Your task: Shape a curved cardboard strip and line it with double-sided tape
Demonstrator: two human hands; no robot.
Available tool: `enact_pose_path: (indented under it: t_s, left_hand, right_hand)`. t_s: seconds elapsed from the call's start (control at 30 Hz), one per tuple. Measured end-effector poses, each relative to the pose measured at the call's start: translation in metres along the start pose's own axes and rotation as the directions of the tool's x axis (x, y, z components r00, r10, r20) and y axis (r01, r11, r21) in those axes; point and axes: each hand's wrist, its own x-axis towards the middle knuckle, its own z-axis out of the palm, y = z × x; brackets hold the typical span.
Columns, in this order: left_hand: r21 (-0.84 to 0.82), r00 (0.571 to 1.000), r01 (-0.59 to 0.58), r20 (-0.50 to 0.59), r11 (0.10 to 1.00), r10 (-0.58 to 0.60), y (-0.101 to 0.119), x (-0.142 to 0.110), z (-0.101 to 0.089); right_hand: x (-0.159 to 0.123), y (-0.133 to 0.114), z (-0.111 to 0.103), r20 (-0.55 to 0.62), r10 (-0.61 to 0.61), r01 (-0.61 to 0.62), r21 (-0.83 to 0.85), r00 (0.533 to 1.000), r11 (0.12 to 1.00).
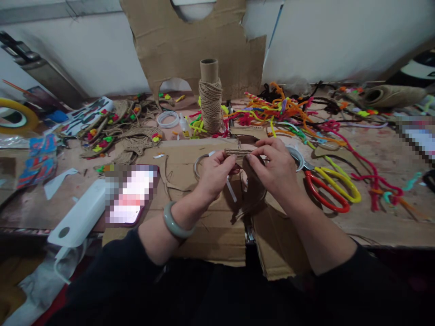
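Note:
Both my hands meet over the cardboard at the middle of the table. Between them is a short strip of jute twine (pixel 238 152), its cords lying side by side. My left hand (pixel 217 171) pinches its left end, and my right hand (pixel 271 164) pinches near its right end with thumb and fingers. Beneath them lies a dark piece of cardboard, partly hidden in shadow. A spool of jute twine (pixel 211 102) stands upright just beyond my hands. Scissors with red and yellow handles (pixel 328 190) lie to the right of my right hand.
A phone (pixel 132 194) and a white power bank (pixel 79 213) with a cable lie at left. Behind them are jute pieces with colourful trims (pixel 112 131). Tangled pipe cleaners (pixel 282 108) spread across the back right. A large cardboard sheet (pixel 190 45) leans against the wall.

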Motion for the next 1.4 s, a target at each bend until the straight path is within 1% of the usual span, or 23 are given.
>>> enact_pose_path:
  t_s: [0.2, 0.27, 0.37, 0.5, 0.57, 0.67, 0.87, 1.1, 1.23, 1.4]
  left_hand:
    - [-0.014, 1.0, -0.003, 0.003, 1.0, 0.003, 0.0, 0.0, 0.0]
    - [-0.02, 1.0, -0.005, 0.009, 1.0, 0.005, 0.0, 0.0, 0.0]
    - [-0.024, 1.0, -0.005, 0.014, 1.0, 0.006, 0.0, 0.0, 0.0]
    - [-0.023, 1.0, 0.004, 0.013, 1.0, -0.004, 0.0, 0.0, 0.0]
    - [-0.022, 1.0, 0.016, 0.012, 1.0, -0.015, 0.001, -0.001, 0.0]
    - [-0.042, 1.0, 0.028, 0.015, 0.999, -0.028, 0.002, -0.002, 0.0]
    - [-0.099, 0.998, 0.062, -0.01, 0.993, -0.064, 0.004, -0.001, -0.001]
    - [-0.125, 0.997, 0.072, 0.024, 0.99, -0.069, 0.004, -0.002, -0.002]
    - [-0.097, 0.998, 0.055, 0.028, 0.994, -0.053, 0.002, -0.001, -0.002]
    - [-0.03, 0.999, 0.04, 0.023, 0.999, -0.04, 0.0, 0.001, -0.001]
  right_hand:
    - [0.001, 0.002, 0.001, 0.0, 0.001, -0.001, 0.025, 1.0, 1.0]
    - [0.002, 0.005, 0.003, 0.005, 0.022, -0.022, 0.053, 1.0, 0.998]
    - [0.004, 0.011, 0.006, 0.079, 0.092, -0.103, 0.137, 0.993, 0.985]
    - [0.006, 0.015, 0.008, 0.212, 0.158, -0.22, 0.311, 0.964, 0.925]
    - [0.006, 0.014, 0.008, 0.235, 0.17, -0.25, 0.369, 0.957, 0.895]
    - [0.007, 0.013, 0.008, 0.243, 0.188, -0.277, 0.41, 0.952, 0.869]
    - [0.008, 0.01, 0.005, 0.251, 0.25, -0.339, 0.434, 0.935, 0.835]
    - [0.008, 0.009, 0.004, 0.292, 0.274, -0.386, 0.457, 0.916, 0.801]
    - [0.007, 0.01, 0.005, 0.298, 0.257, -0.372, 0.445, 0.919, 0.815]
    - [0.006, 0.008, 0.005, 0.31, 0.199, -0.322, 0.421, 0.93, 0.848]
